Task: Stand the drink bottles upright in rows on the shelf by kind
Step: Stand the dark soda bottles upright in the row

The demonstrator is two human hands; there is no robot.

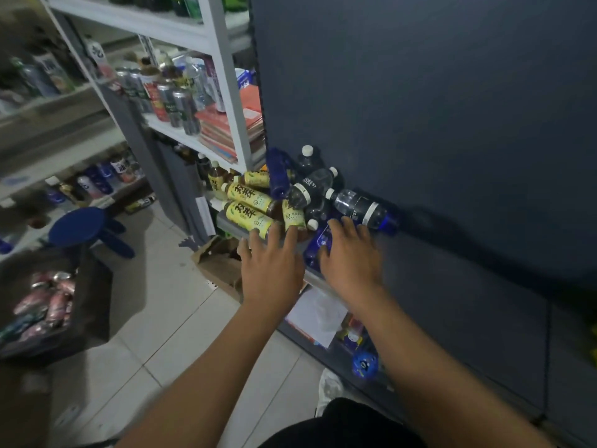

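Fingers (276, 229) of the left hand (271, 270) are straight and spread, their tips at the base of the nearest yellow-labelled tea bottle (250, 218). Whether they touch it cannot be told. Fingers (334, 226) of the right hand (350, 260) are splayed too, over a blue bottle (315, 245) lying on its side, and grip nothing. The tea labels carry large dark Chinese characters. Behind, dark bottles (310, 189) with white caps show "OREST" in white. All lie heaped on the grey shelf (229, 225). To the left stands a blue stool (80, 224).
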